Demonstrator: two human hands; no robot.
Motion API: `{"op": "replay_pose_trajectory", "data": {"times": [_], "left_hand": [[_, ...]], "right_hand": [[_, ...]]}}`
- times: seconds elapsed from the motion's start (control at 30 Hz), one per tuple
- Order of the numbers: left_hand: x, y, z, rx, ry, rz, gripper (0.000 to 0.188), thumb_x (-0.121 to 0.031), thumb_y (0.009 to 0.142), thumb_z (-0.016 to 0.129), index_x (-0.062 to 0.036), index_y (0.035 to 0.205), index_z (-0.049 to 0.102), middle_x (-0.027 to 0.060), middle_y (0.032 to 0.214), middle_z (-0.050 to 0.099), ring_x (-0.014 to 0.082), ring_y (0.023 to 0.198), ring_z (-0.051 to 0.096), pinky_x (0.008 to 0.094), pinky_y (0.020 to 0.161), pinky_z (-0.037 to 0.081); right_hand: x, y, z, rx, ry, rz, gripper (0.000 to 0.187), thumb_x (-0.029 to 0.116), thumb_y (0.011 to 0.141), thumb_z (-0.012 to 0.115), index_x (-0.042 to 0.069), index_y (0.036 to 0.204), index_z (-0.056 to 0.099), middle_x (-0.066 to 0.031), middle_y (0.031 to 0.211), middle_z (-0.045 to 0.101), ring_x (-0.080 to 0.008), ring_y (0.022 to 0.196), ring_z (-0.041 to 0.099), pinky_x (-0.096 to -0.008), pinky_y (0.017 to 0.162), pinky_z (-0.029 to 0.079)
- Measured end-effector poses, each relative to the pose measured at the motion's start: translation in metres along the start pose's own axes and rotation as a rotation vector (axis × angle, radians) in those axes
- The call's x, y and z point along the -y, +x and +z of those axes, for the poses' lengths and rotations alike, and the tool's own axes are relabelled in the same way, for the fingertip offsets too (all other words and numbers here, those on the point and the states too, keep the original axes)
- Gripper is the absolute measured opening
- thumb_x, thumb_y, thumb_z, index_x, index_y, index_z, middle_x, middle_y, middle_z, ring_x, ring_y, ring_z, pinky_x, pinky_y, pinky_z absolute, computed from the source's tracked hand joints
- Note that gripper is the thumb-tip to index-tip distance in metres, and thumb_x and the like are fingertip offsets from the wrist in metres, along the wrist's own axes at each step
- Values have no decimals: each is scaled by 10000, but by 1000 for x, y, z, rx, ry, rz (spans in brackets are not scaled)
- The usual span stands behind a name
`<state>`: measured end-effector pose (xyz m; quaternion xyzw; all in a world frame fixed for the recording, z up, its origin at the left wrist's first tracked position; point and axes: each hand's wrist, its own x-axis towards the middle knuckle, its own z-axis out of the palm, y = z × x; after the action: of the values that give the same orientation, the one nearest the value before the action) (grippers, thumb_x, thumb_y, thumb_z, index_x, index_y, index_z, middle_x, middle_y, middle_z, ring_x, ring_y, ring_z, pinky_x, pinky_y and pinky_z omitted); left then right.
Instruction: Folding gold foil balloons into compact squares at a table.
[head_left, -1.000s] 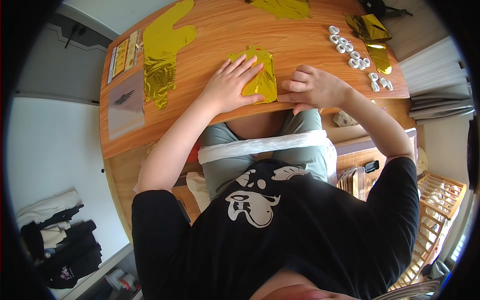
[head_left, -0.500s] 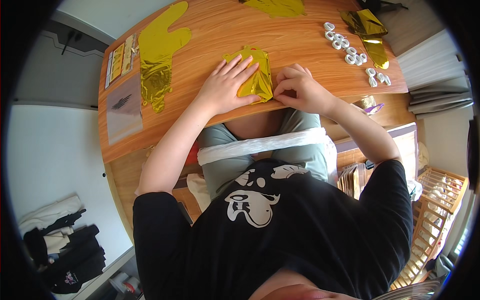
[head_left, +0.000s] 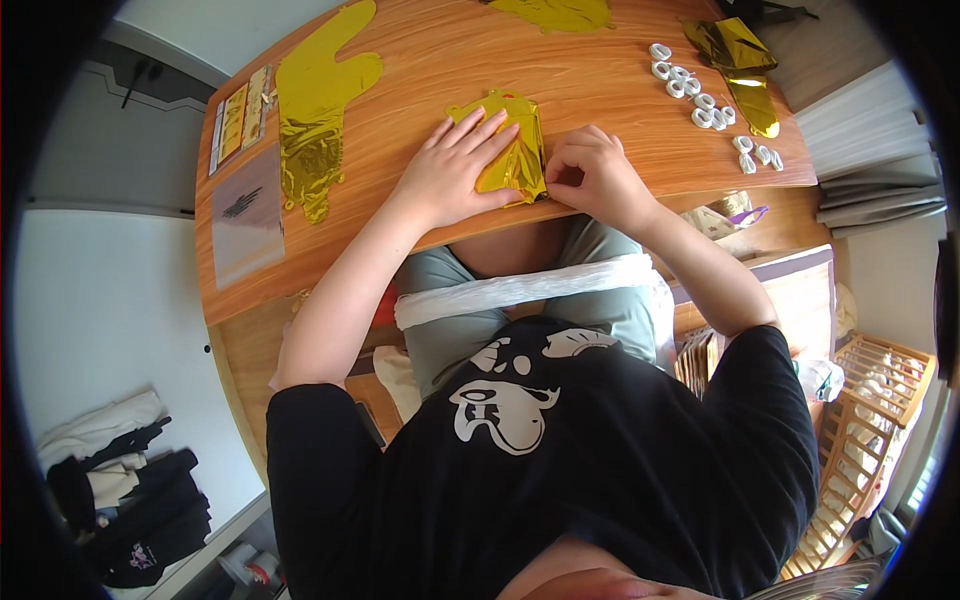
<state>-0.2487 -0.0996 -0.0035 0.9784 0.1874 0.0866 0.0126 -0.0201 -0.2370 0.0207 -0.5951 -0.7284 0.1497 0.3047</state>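
A folded gold foil balloon (head_left: pixel 522 160), flat and uninflated, lies near the front edge of the wooden table. My left hand (head_left: pixel 462 172) is spread over its left part and presses it down, fingers stretched out. At its lower right corner, the thumb and index finger of my right hand (head_left: pixel 597 172) come together in a pinch on the foil's edge. My other right fingers are curled. A small red spot shows at the balloon's far edge. What lies beneath my left palm is hidden.
A larger flat gold balloon (head_left: pixel 318 120) stretches along the table's left side, beside a clear plastic bag (head_left: pixel 248 225) and a printed package (head_left: pixel 240 120). White ribbon rolls (head_left: pixel 690 88) sit at the right, near more gold foil (head_left: pixel 740 60). Another foil piece (head_left: pixel 555 12) lies at the far edge.
My right elbow has drawn in slightly toward my body, and my right hand has tilted a little while staying at the foil's corner. My left hand has kept its place.
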Motion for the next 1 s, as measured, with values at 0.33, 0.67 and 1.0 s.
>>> {"op": "replay_pose_trajectory", "data": {"times": [0.33,0.67,1.0], "left_hand": [[1,0,2,-26,-13,5,878,-702,914,599,-236,1618,357,62,1674,346,302,1552,296,529,1257,240],[0,1,-1,-5,-26,-5,881,-700,908,607,-240,1617,357,62,1677,340,295,1556,287,529,1262,230],[1,-1,0,-4,-18,-10,891,-708,905,607,-235,1617,357,62,1677,340,298,1554,290,527,1262,231]], "right_hand": [[11,-23,-5,6,48,17,110,164,869,764,78,937,768,-29,1042,627,-248,1078,553,-413,972,383],[27,-24,27,-169,-82,238,146,233,821,811,109,862,747,-41,1007,607,-266,1090,539,-425,949,377],[32,-33,38,-309,-157,303,225,238,808,822,130,951,685,-54,1100,590,-321,1117,519,-464,971,380]]}}
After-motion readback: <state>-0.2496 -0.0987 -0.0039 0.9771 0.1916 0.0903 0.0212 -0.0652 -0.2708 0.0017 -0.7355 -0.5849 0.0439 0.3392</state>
